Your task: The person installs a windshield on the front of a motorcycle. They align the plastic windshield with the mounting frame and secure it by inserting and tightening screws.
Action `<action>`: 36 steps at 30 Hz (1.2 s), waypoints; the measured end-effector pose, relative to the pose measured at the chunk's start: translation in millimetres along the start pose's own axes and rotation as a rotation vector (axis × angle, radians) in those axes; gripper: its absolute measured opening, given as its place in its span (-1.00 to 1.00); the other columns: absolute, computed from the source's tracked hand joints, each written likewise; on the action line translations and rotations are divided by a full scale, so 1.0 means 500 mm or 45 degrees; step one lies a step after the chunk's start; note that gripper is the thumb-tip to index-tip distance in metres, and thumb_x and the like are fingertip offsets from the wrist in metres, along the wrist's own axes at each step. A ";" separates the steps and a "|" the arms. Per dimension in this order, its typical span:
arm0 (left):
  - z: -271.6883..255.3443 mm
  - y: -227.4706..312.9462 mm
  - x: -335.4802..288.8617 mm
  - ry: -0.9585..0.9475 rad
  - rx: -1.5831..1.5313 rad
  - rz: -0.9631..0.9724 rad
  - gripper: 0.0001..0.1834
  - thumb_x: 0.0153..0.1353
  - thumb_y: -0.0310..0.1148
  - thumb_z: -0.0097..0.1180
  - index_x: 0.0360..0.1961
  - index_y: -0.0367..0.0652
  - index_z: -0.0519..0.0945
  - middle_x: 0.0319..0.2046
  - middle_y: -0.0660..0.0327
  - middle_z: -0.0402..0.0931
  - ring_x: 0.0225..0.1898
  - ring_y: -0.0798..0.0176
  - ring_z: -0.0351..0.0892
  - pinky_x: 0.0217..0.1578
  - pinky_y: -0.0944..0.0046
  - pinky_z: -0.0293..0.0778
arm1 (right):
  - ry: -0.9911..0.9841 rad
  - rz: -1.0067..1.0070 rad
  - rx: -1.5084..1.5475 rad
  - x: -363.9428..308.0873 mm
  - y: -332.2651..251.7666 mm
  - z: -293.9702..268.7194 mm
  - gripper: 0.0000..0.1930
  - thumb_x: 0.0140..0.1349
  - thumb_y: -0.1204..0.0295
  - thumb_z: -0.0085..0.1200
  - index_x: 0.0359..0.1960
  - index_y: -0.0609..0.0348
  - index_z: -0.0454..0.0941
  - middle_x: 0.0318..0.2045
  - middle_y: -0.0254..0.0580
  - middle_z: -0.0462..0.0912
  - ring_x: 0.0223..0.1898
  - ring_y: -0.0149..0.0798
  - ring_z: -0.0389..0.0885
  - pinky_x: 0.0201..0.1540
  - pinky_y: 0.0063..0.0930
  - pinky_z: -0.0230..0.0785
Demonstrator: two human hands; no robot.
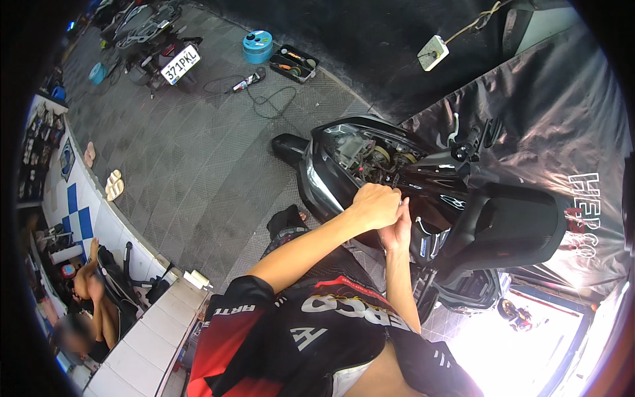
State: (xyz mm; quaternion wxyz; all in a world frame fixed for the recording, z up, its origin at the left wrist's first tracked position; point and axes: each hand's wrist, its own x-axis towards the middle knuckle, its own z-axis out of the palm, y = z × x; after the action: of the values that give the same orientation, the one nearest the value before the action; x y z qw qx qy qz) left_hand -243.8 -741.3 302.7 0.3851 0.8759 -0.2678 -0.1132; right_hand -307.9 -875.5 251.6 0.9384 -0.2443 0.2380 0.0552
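In front of me stands a black scooter, its front cover off so that wiring and inner parts lie bare. My left hand is closed, knuckles up, over the body panel just behind that opening. Directly beside it, fingertips meeting it, my right hand is curled with the palm partly turned up. Whatever is pinched between the two is too small and covered to make out. The black seat lies to the right of my hands, and the handlebar rises beyond them.
On the grey tiled floor lie a corded power tool, an open black toolbox and a blue round container. Another motorcycle stands far left. A person sits behind the low white wall. A dark sheet hangs at right.
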 end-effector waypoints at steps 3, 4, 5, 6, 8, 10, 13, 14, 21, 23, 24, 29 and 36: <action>-0.013 0.015 0.009 -0.047 0.007 -0.112 -0.32 0.36 0.10 -0.16 -0.61 -0.27 0.67 -0.59 -0.12 0.61 -0.45 -0.15 0.68 -0.39 -0.04 0.56 | -0.160 -0.032 0.169 -0.001 0.000 -0.006 -0.66 0.44 0.12 -0.05 -0.05 0.12 0.55 0.01 -0.24 0.60 0.12 -0.26 0.53 0.27 -0.23 0.30; -0.019 0.016 0.008 -0.046 -0.021 -0.106 -0.33 0.35 0.09 -0.13 -0.61 -0.27 0.67 -0.59 -0.12 0.61 -0.46 -0.16 0.68 -0.39 -0.04 0.56 | -0.059 -0.102 0.112 -0.009 0.004 0.009 -0.66 0.44 0.12 -0.04 -0.06 0.13 0.56 -0.01 -0.25 0.61 0.11 -0.26 0.53 0.27 -0.23 0.30; -0.026 0.018 0.006 -0.045 -0.050 -0.099 -0.34 0.34 0.09 -0.10 -0.61 -0.28 0.67 -0.58 -0.12 0.61 -0.46 -0.16 0.68 -0.39 -0.03 0.56 | 0.041 -0.173 0.054 -0.018 0.007 0.024 -0.66 0.44 0.11 -0.04 -0.06 0.13 0.57 -0.02 -0.26 0.62 0.11 -0.26 0.53 0.27 -0.22 0.31; -0.026 0.014 0.002 -0.040 -0.054 -0.107 -0.34 0.34 0.09 -0.10 -0.61 -0.28 0.67 -0.58 -0.12 0.61 -0.46 -0.16 0.68 -0.39 -0.03 0.56 | 0.041 -0.165 0.048 -0.016 0.008 0.010 -0.66 0.44 0.11 -0.04 -0.06 0.13 0.57 -0.02 -0.26 0.62 0.11 -0.26 0.53 0.27 -0.22 0.31; -0.026 0.008 -0.007 0.028 -0.033 0.001 -0.35 0.31 0.11 -0.05 -0.60 -0.28 0.67 -0.59 -0.12 0.61 -0.46 -0.16 0.68 -0.39 -0.04 0.56 | 0.031 -0.153 0.102 -0.014 0.009 -0.007 -0.66 0.44 0.15 -0.05 -0.05 0.16 0.56 0.00 -0.23 0.62 0.13 -0.23 0.52 0.28 -0.19 0.29; -0.029 -0.004 0.000 -0.011 -0.007 0.081 -0.39 0.27 0.09 0.01 -0.58 -0.30 0.67 -0.58 -0.12 0.61 -0.45 -0.16 0.68 -0.37 -0.05 0.56 | -0.006 -0.066 0.062 -0.006 0.007 0.001 -0.68 0.44 0.19 -0.03 -0.04 0.17 0.57 0.00 -0.23 0.62 0.14 -0.22 0.52 0.29 -0.18 0.28; -0.032 -0.005 0.003 -0.089 -0.027 0.058 -0.45 0.22 0.04 0.06 -0.55 -0.31 0.67 -0.58 -0.11 0.61 -0.44 -0.16 0.68 -0.36 -0.05 0.57 | -0.112 -0.001 0.135 -0.001 0.007 -0.006 -0.69 0.43 0.24 -0.02 -0.01 0.20 0.56 0.01 -0.20 0.63 0.15 -0.21 0.52 0.31 -0.16 0.27; -0.037 -0.001 0.004 -0.104 -0.061 -0.010 -0.48 0.19 0.01 0.08 -0.55 -0.31 0.66 -0.57 -0.11 0.61 -0.44 -0.16 0.68 -0.36 -0.05 0.57 | -0.182 -0.022 0.250 0.001 0.006 -0.011 -0.69 0.43 0.24 -0.01 0.01 0.21 0.55 0.02 -0.19 0.62 0.15 -0.21 0.51 0.32 -0.15 0.27; -0.023 -0.011 -0.005 0.046 -0.034 0.117 -0.54 0.12 -0.02 0.14 -0.57 -0.28 0.68 -0.55 -0.13 0.61 -0.44 -0.15 0.68 -0.35 -0.04 0.58 | -0.042 -0.085 0.072 0.003 0.015 -0.002 -0.58 0.43 0.07 -0.04 0.02 0.19 0.51 0.00 -0.19 0.59 0.15 -0.19 0.50 0.30 -0.17 0.27; -0.024 -0.007 0.005 0.002 0.003 0.132 -0.53 0.11 0.00 0.14 -0.56 -0.27 0.69 -0.55 -0.13 0.62 -0.44 -0.14 0.68 -0.36 -0.04 0.58 | -0.092 -0.057 0.012 0.009 0.009 -0.011 -0.56 0.43 0.05 -0.05 0.03 0.19 0.50 0.02 -0.21 0.59 0.17 -0.18 0.47 0.30 -0.16 0.26; -0.023 -0.002 0.004 -0.027 -0.039 0.082 -0.52 0.11 0.00 0.14 -0.57 -0.27 0.69 -0.55 -0.12 0.62 -0.44 -0.13 0.69 -0.36 -0.02 0.59 | -0.145 -0.062 0.044 0.009 0.007 -0.016 -0.58 0.43 0.06 -0.04 0.01 0.19 0.51 0.02 -0.21 0.59 0.16 -0.18 0.48 0.30 -0.16 0.25; -0.037 0.010 -0.007 0.047 -0.008 0.030 -0.51 0.13 0.00 0.13 -0.59 -0.29 0.67 -0.57 -0.10 0.62 -0.43 -0.11 0.69 -0.36 -0.02 0.59 | -0.253 -0.198 0.342 0.010 0.012 -0.061 -0.65 0.44 0.13 -0.03 -0.06 0.18 0.57 0.05 -0.14 0.59 0.15 -0.21 0.51 0.32 -0.18 0.27; -0.014 0.002 -0.004 0.046 0.038 0.059 -0.52 0.15 -0.01 0.12 -0.56 -0.28 0.68 -0.58 -0.12 0.60 -0.45 -0.12 0.68 -0.39 -0.03 0.59 | -0.340 -0.021 0.312 -0.003 0.017 -0.014 -0.64 0.41 0.22 0.03 0.09 0.21 0.49 0.11 -0.14 0.57 0.15 -0.22 0.52 0.32 -0.18 0.26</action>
State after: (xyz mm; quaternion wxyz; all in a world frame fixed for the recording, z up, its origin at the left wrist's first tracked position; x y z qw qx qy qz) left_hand -243.2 -736.6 308.2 0.3794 0.8769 -0.2826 -0.0845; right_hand -313.9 -871.6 243.3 0.9848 -0.1206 0.1141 0.0502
